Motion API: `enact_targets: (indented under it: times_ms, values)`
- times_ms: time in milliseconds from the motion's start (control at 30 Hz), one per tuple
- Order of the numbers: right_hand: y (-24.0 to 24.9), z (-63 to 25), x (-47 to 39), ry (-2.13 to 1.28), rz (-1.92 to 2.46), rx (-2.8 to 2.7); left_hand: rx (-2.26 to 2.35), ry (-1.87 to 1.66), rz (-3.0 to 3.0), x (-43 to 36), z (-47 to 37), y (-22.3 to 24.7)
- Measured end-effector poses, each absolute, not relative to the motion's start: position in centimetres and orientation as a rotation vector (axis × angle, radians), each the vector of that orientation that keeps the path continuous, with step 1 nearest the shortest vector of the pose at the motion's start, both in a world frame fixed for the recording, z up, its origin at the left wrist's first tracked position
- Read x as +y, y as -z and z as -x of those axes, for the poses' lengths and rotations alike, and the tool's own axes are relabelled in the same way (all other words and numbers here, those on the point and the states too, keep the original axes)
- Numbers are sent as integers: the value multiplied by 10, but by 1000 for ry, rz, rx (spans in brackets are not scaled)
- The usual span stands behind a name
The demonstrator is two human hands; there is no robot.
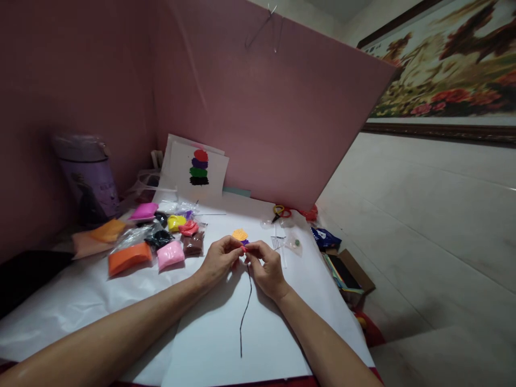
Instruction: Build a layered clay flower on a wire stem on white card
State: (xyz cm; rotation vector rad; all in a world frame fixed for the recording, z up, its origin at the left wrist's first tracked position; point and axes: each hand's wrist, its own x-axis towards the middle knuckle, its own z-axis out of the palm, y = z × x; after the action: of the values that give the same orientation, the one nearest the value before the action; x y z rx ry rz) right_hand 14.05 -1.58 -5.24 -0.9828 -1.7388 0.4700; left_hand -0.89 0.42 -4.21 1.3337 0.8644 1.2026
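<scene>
My left hand (220,258) and my right hand (266,270) meet over a white sheet (209,338), fingertips pinched together. Between them shows a small bit of red modelling clay (244,249), partly hidden by the fingers. Just beyond the fingertips lies a rough orange-yellow clay patch (239,234), with a sliver of purple clay (245,242) below it. From under my hands a thin dark line (244,314) runs down the sheet toward me; whether it is drawn or a strand, I cannot tell.
Several clay packets, including an orange one (129,259) and a pink one (170,255), lie left. Behind leans a card (217,172) with stacked colours. Scissors (281,212), clear tools (282,244) and a small clear bag (293,244) lie right. A purple cylinder (91,183) stands far left.
</scene>
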Motion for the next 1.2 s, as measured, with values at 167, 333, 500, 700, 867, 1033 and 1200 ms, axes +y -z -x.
enact_targets:
  times_ms: [167, 333, 500, 700, 867, 1033, 1200]
  values:
    - [52, -140, -14, -496, 1058, -1682, 849, -1218, -1297, 3, 9, 40]
    - [50, -140, -13, -392, 1028, -1749, 871, -1231, -1329, 4, 9, 45]
    - [51, -140, -13, -316, 1092, -1756, 829, -1170, -1334, 4, 9, 48]
    - [52, -142, -12, -324, 1060, -1796, 827, -1182, -1310, 4, 9, 46]
    - [53, -143, -12, -315, 1083, -1763, 853, -1162, -1300, 5, 9, 46]
    - [51, -142, -14, -351, 1060, -1811, 824, -1121, -1254, 5, 10, 45]
    - [50, -141, -13, -346, 1072, -1780, 772, -1089, -1247, 4, 10, 44]
